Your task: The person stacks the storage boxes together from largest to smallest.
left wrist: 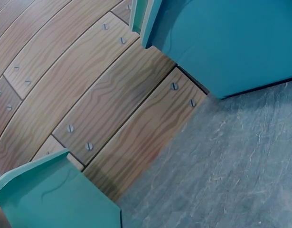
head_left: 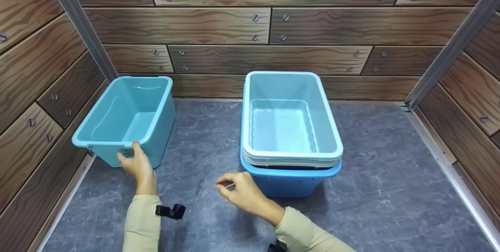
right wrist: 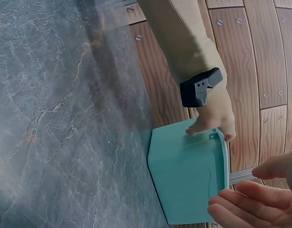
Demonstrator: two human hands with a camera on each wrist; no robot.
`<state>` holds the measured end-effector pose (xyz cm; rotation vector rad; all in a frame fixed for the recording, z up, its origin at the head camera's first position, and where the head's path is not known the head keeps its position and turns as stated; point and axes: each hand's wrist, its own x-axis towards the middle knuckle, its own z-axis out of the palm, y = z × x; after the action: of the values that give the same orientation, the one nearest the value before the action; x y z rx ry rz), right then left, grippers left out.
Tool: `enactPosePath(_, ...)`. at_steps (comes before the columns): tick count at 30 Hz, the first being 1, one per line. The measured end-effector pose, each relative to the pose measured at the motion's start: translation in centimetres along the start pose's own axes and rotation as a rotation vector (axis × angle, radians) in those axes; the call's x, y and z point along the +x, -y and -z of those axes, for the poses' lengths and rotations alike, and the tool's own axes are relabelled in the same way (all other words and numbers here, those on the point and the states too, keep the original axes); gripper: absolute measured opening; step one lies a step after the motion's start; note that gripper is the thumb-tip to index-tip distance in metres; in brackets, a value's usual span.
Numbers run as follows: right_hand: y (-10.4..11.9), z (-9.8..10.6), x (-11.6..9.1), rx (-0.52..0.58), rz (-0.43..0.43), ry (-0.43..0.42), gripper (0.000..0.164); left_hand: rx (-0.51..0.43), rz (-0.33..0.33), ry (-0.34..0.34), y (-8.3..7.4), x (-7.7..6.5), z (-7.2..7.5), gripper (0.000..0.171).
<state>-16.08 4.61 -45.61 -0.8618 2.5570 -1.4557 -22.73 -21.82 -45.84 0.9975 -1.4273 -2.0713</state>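
A teal plastic bin (head_left: 158, 123) stands at the left, close to the side wall, with nothing visible in it. My left hand (head_left: 138, 166) grips the rim at its near end, one digit over the edge and the others below; the right wrist view also shows this hand (right wrist: 214, 118) on the rim. Between the bin and a stack to the right, my right hand (head_left: 242, 193) hovers above the floor. Its fingers are loosely bent toward the thumb, and the right wrist view shows nothing held in that hand (right wrist: 259, 202). A pale streak between its fingertips is too small to identify.
Right of centre, pale blue bins (head_left: 295, 154) are nested in a larger blue tub (head_left: 287, 183). Grey marbled floor (head_left: 203, 134) lies under everything. Wood-patterned walls (head_left: 218, 25) close off the back and both sides, with metal strips (head_left: 449, 166) along the edges.
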Motion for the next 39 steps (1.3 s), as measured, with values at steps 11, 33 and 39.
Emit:
enactPosePath(11, -0.6, -0.4, 0.0, -0.012, -0.056, 0.028, 0.020, -0.030, 0.028, 0.010, -0.3, 0.0, -1.2, 0.080)
enactPosePath(33, -1.5, -1.1, 0.4, 0.074, -0.109, 0.026, 0.023, -0.056, -0.006, -0.003, -0.4, -0.3, -1.5, 0.072)
enactPosePath(39, -1.7, -1.3, 0.4, 0.050, -0.110, 0.014, 0.024, -0.049, 0.015, 0.003, -0.5, -0.7, -1.4, 0.075)
